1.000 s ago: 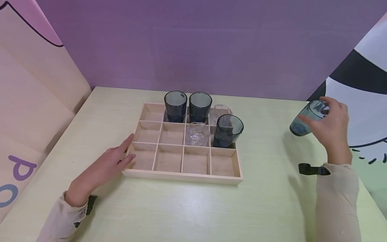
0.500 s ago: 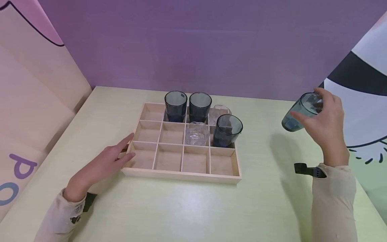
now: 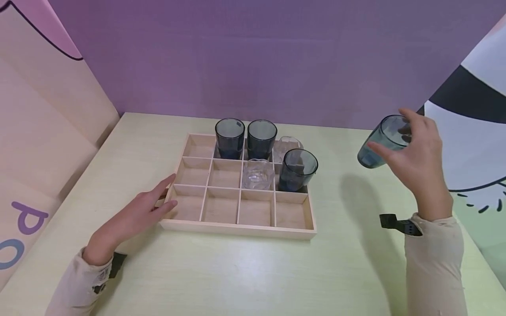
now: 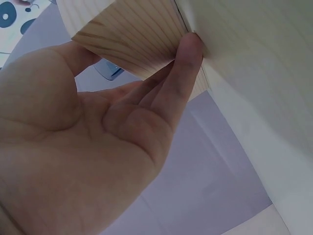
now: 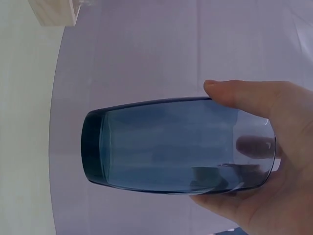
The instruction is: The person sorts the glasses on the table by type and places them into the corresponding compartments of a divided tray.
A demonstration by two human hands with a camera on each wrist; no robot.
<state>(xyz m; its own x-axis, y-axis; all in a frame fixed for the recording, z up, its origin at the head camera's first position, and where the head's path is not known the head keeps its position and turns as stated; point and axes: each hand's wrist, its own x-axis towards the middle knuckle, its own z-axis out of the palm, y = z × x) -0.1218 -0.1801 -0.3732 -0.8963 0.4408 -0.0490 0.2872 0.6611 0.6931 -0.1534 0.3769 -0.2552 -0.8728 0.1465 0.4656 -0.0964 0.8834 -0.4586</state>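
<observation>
My right hand (image 3: 424,164) grips a blue-tinted glass tumbler (image 3: 379,147) near its rim, above the right side of the table. The tumbler is tilted, its base pointing down and left. In the right wrist view the thumb lies on one side of the glass (image 5: 161,147) and fingers on the other. My left hand (image 3: 132,217) holds the left wall of a divided wooden tray (image 3: 237,230), thumb over the rim and fingers along the outer side. Three dark glasses stand in the tray: two in the back row, one dark glass (image 3: 297,171) leaning in the right column.
A clear cup (image 3: 258,174) sits in the tray's middle row, and another clear cup (image 3: 287,147) in the back right compartment, partly hidden. The tray's front row holds nothing. A purple backdrop (image 3: 269,61) rises behind the table (image 3: 245,276).
My right hand has carried the tumbler left and upward, toward the tray. The left hand stays at the tray's left wall.
</observation>
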